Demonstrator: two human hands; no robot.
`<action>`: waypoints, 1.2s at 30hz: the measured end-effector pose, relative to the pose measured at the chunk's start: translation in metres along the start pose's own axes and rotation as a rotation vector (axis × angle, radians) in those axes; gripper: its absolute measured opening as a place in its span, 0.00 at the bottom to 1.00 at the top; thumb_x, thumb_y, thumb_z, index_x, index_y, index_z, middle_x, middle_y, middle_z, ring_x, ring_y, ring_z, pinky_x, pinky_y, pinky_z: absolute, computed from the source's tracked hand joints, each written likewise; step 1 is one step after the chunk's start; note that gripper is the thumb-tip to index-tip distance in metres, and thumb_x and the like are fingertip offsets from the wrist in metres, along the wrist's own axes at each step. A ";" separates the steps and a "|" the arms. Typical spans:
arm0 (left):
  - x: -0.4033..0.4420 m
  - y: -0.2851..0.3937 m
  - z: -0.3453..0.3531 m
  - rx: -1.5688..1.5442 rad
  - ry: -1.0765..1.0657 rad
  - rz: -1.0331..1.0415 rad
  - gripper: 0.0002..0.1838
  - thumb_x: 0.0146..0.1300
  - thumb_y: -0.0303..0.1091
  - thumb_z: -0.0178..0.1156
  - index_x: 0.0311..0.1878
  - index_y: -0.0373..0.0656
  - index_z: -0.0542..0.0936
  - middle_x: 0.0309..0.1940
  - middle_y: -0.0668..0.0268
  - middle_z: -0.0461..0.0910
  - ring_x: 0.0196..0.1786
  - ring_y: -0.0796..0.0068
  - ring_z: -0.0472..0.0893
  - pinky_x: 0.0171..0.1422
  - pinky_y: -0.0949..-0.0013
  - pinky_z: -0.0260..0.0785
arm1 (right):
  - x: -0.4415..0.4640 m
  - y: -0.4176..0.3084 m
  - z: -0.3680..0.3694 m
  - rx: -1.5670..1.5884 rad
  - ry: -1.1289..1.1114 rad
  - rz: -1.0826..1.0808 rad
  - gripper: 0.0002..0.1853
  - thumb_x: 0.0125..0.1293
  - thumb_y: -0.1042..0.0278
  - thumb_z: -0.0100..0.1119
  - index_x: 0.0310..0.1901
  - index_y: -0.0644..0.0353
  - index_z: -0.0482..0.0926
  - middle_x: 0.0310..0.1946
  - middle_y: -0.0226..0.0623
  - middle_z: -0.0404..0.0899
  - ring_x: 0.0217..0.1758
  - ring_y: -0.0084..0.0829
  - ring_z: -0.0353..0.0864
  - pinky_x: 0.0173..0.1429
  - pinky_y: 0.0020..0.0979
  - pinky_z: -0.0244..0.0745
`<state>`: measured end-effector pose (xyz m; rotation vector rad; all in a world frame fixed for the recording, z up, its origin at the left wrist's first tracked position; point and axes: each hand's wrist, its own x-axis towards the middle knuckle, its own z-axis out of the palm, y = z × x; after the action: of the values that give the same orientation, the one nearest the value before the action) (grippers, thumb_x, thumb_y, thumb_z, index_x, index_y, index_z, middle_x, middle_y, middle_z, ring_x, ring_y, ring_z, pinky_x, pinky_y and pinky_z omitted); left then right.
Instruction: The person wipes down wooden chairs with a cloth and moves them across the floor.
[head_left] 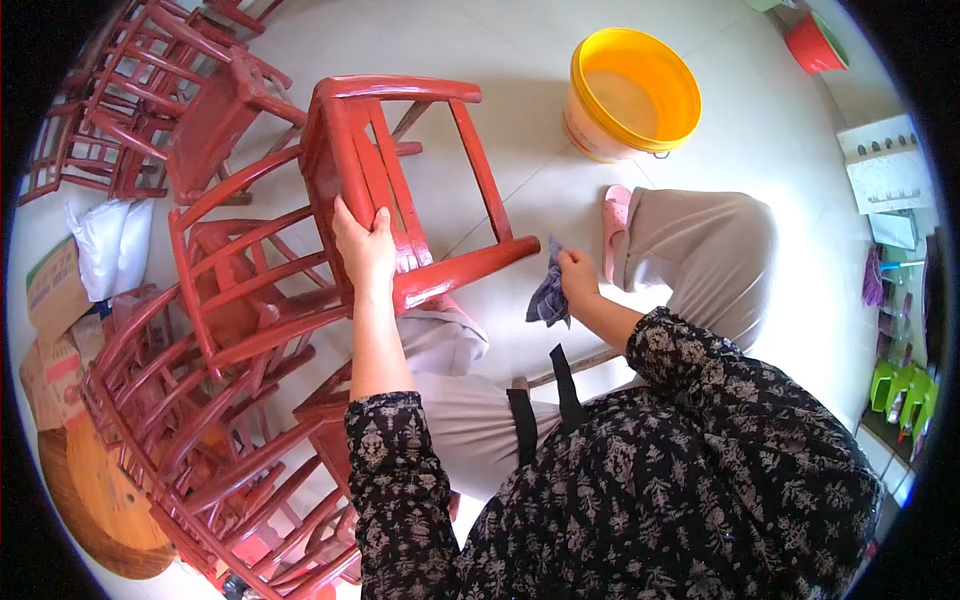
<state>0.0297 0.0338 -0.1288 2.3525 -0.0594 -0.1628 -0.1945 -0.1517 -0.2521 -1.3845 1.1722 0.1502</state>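
A small red wooden chair [470, 272] is tipped over in front of me, its backrest toward the right. My left hand [367, 245] grips the chair near the seat edge, thumb on top and the fingers partly hidden behind the wood. A dark blue-grey cloth [549, 296] hangs crumpled from my right hand [577, 277], whose fingers are closed around it. That hand is just right of the end of the chair's lower post, apart from it.
A yellow bucket [684, 110] with cloudy liquid stands ahead on the tiled floor. Several red chairs [205, 130] are stacked on the left, near a white bag [112, 250], cardboard boxes [55, 295] and a round wooden board [110, 500]. Shelves with green items [900, 390] line the right.
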 end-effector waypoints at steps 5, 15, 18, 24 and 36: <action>-0.003 0.007 -0.002 -0.018 0.002 0.002 0.34 0.59 0.32 0.60 0.66 0.35 0.57 0.63 0.48 0.61 0.65 0.52 0.63 0.68 0.57 0.56 | -0.015 -0.041 0.039 -0.189 0.081 -0.441 0.16 0.64 0.61 0.49 0.47 0.63 0.75 0.50 0.47 0.72 0.47 0.44 0.75 0.53 0.39 0.70; -0.003 0.015 -0.004 0.008 -0.015 -0.031 0.35 0.60 0.34 0.59 0.67 0.34 0.55 0.64 0.47 0.59 0.66 0.52 0.61 0.69 0.56 0.55 | 0.042 -0.052 0.007 -0.490 0.134 -0.258 0.14 0.64 0.58 0.48 0.42 0.59 0.76 0.42 0.46 0.75 0.45 0.48 0.76 0.51 0.45 0.70; -0.007 0.014 -0.004 0.024 -0.008 -0.039 0.35 0.59 0.34 0.59 0.67 0.35 0.55 0.64 0.47 0.59 0.66 0.51 0.61 0.68 0.56 0.55 | 0.019 -0.075 0.027 -0.363 0.135 -0.505 0.16 0.63 0.60 0.49 0.44 0.63 0.76 0.42 0.47 0.76 0.47 0.47 0.76 0.50 0.42 0.70; -0.006 0.014 -0.005 0.054 0.011 -0.023 0.35 0.59 0.33 0.59 0.66 0.35 0.56 0.63 0.49 0.61 0.65 0.50 0.63 0.67 0.55 0.57 | 0.005 -0.087 0.028 -0.916 -0.202 -0.680 0.11 0.62 0.63 0.49 0.41 0.58 0.75 0.42 0.42 0.77 0.46 0.48 0.75 0.45 0.45 0.71; -0.004 0.008 -0.002 -0.001 -0.003 -0.017 0.35 0.59 0.34 0.60 0.66 0.35 0.56 0.63 0.48 0.61 0.65 0.51 0.63 0.68 0.56 0.56 | 0.042 -0.130 0.048 -0.778 -0.184 -0.674 0.11 0.63 0.64 0.46 0.37 0.62 0.75 0.35 0.49 0.77 0.41 0.47 0.78 0.45 0.46 0.72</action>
<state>0.0258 0.0302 -0.1213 2.3521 -0.0403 -0.1747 -0.0587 -0.1711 -0.2063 -2.3205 0.4330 0.2568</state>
